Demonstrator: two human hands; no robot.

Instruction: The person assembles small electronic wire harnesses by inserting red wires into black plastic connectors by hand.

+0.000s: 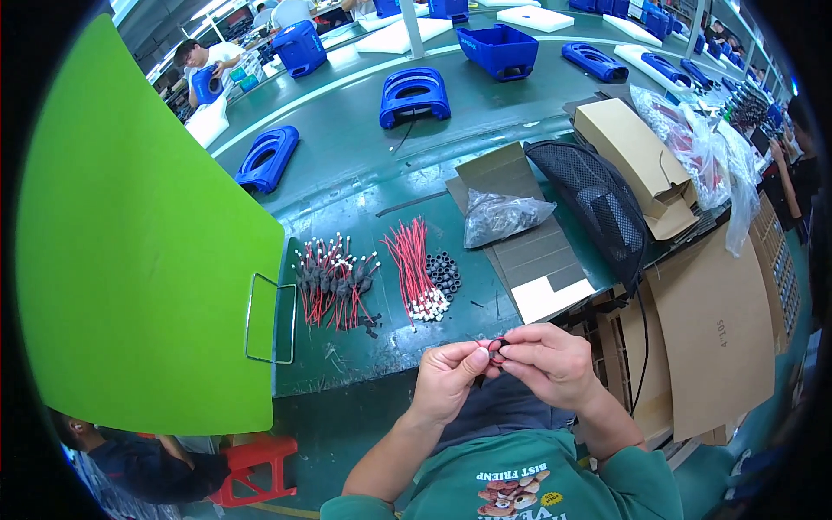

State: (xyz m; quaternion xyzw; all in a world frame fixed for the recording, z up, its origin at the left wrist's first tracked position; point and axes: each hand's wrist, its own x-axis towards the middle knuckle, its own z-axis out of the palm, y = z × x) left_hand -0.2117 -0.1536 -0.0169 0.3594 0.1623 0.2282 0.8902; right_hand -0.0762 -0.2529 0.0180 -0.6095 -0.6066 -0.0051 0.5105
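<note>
In front of my body, just past the table's near edge, my left hand (451,378) and my right hand (555,364) meet with fingertips closed. Between them they pinch a looped red wire (495,345) with a small dark piece on it; fingers cover much of it. Beyond, on the green table (334,368), lies a bunch of red wires (409,260) with white connectors at the near end. Black ring-shaped caps (445,276) are heaped against its right side. Further left is a pile of red wires with dark lumps (331,279) and white ends.
A tall bright green panel (147,234) stands at the left. To the right are a cardboard sheet (542,256) bearing a plastic bag (503,217), a black mesh bag (598,208) and a box (633,152). Blue housings (414,94) sit further back. Other people work nearby.
</note>
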